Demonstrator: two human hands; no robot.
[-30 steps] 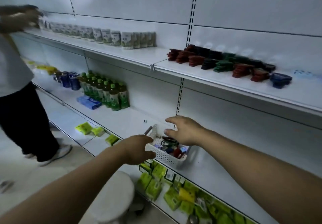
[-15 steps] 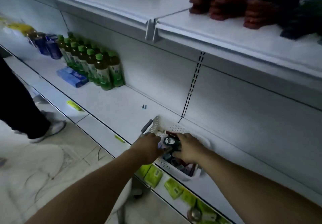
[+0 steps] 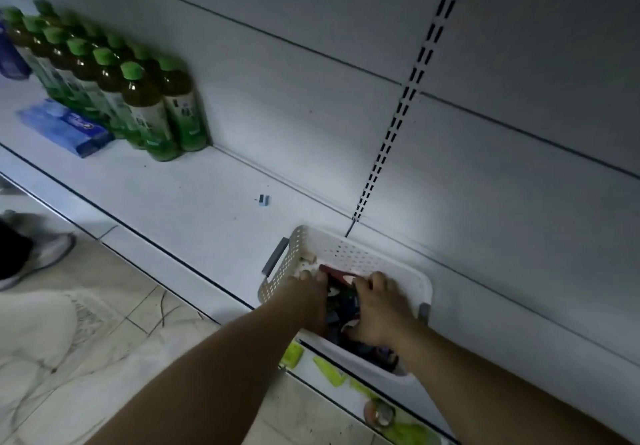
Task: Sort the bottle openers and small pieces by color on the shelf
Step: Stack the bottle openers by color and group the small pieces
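Left hand (image 3: 308, 301) and right hand (image 3: 377, 313) reach into a white perforated basket (image 3: 349, 250) of small pieces (image 3: 346, 301) on a shelf (image 3: 194, 209), green-capped bottles (image 3: 138, 98) well apart.

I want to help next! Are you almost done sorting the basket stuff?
Not nearly. No sorted colour groups show on this shelf yet. The left hand and right hand both reach into the white basket, beside a red piece. The basket holds a jumble of mixed pieces left to sort.
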